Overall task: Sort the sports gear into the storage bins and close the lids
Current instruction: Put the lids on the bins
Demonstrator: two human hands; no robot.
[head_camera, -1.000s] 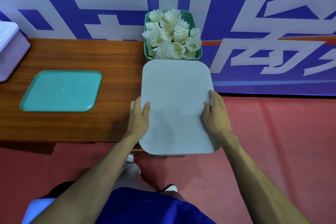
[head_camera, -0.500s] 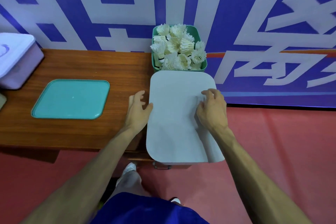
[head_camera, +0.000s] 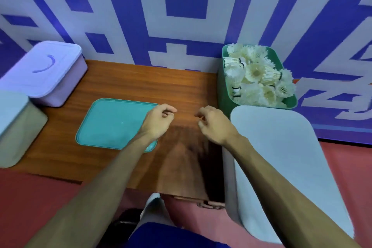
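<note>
Presumably the step in hand was fetching the teal lid [head_camera: 112, 125], which lay flat on the counter [head_camera: 141, 82] just left of both hands, and fitting it on the green bin [head_camera: 222, 90] at the counter's right end. That bin stood open, its shuttlecocks [head_camera: 255, 72] heaped above the rim. The grey bin [head_camera: 277, 147] nearer the person already wore its lid, as did the lilac bin [head_camera: 44, 70] and the beige bin [head_camera: 16, 127] at the far left.

To do it well, the lid wanted lifting by two opposite edges, with a fingertip first slipped under the rim, since it lay flush with the wood. Carried level across to the green bin, it should have been squared to the corners before any pressure. The heap was the likely snag: feathers caught under the rim would crush. The top shuttlecocks probably needed nudging down and inward first, then the lid pressing round its edge until it seated.

The left hand [head_camera: 159, 121] hung over the lid's right edge, its fingers [head_camera: 170, 109] loosely curled with the thumb near the forefinger, gripping nothing. Whether it brushed the lid could not be told. The right hand [head_camera: 215, 125] hovered over bare wood between the lid and the grey bin, its fingers likewise slack and half-curled, holding nothing and touching neither bin.
</note>
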